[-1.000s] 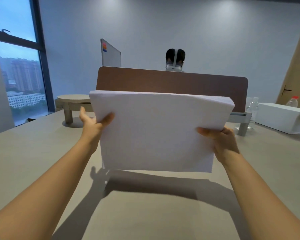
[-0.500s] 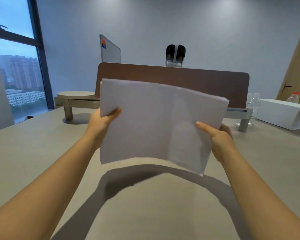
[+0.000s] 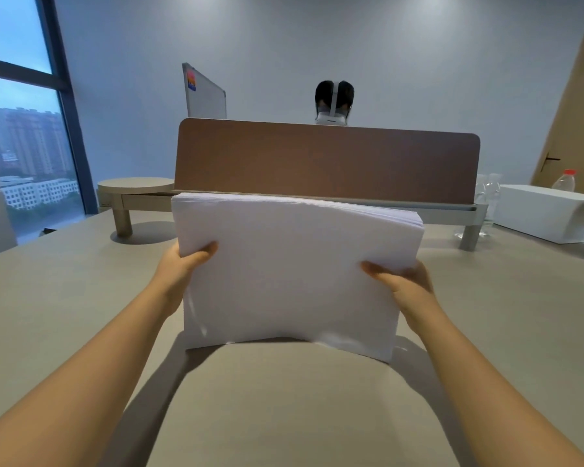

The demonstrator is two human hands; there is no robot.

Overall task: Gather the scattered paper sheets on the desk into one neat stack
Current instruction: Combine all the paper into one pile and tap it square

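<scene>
A thick stack of white paper sheets (image 3: 290, 271) stands upright on its long edge over the beige desk (image 3: 284, 409), its bottom edge at or just above the surface. My left hand (image 3: 182, 267) grips the stack's left edge, thumb on the near face. My right hand (image 3: 402, 284) grips the right edge the same way. The bottom right corner looks blurred and the lower edge bows a little. No loose sheets show on the desk.
A brown divider panel (image 3: 324, 160) on a raised shelf crosses the desk behind the stack. A white box (image 3: 540, 214) and plastic bottles (image 3: 565, 180) stand at the right. A person's head (image 3: 332, 101) shows beyond the panel. A window is at the left.
The stack dropped from a raised, tilted hold to the desk surface and squared up. Both hands came down with it, still gripping its side edges.
</scene>
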